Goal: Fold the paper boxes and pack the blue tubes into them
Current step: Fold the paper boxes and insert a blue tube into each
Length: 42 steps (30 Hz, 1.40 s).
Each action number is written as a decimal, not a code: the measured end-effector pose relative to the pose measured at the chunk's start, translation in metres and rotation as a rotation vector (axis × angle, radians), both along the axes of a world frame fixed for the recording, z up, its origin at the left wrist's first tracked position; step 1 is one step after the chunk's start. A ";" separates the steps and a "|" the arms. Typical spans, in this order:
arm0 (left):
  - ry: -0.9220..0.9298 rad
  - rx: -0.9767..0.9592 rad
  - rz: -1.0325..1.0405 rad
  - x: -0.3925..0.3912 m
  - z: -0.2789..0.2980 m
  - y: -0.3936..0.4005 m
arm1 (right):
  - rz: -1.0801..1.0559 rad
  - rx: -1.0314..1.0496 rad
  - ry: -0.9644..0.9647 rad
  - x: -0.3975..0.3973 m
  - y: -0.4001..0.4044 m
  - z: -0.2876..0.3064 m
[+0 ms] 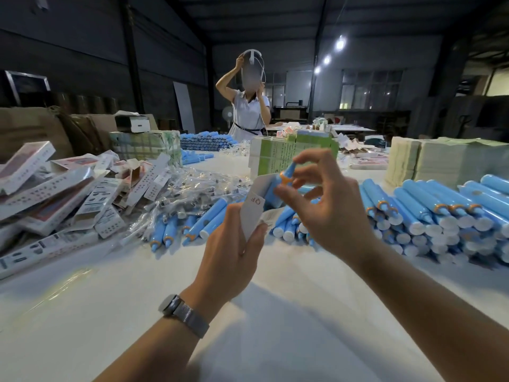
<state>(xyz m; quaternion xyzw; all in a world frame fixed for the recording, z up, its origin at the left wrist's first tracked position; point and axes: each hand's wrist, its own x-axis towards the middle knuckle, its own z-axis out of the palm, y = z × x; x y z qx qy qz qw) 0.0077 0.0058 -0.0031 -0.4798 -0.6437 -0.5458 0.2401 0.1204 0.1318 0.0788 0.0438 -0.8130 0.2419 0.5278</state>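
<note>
A white table [275, 312] fills the near scene; on its left lies a heap of printed cards [55, 194], some slipped half over others; right of the heap, clear plastic packets [192, 188] are strewn toward the middle; at far left stand brown cartons [41, 125], with a small dark-and-white carton [132, 123] behind them; on the far right rise stacks of pale sheets [429, 161]; across the table a person [249, 111] in a light dress and dark belt stands with both arms raised to a white head strap; a fan [228, 114] stands just left of that person; lamps [340, 44] shine at upper right.
</note>
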 end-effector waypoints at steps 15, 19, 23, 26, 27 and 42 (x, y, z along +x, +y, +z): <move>-0.083 0.019 0.094 -0.070 0.013 -0.044 | 0.085 -0.193 -0.155 -0.094 -0.023 -0.018; -0.117 0.130 0.176 -0.094 0.001 -0.065 | -0.063 -0.040 -0.493 -0.175 -0.018 -0.022; -0.138 0.256 0.192 -0.101 0.000 -0.069 | -0.242 0.223 -0.757 -0.248 -0.016 -0.020; -0.132 0.293 0.210 -0.105 -0.002 -0.068 | -0.350 0.334 -0.848 -0.284 -0.016 -0.022; -0.126 0.300 0.208 -0.107 -0.002 -0.068 | -0.378 0.368 -0.853 -0.291 -0.015 -0.025; -0.202 0.273 0.049 -0.089 0.000 -0.059 | -0.065 0.009 -0.588 -0.252 -0.002 -0.016</move>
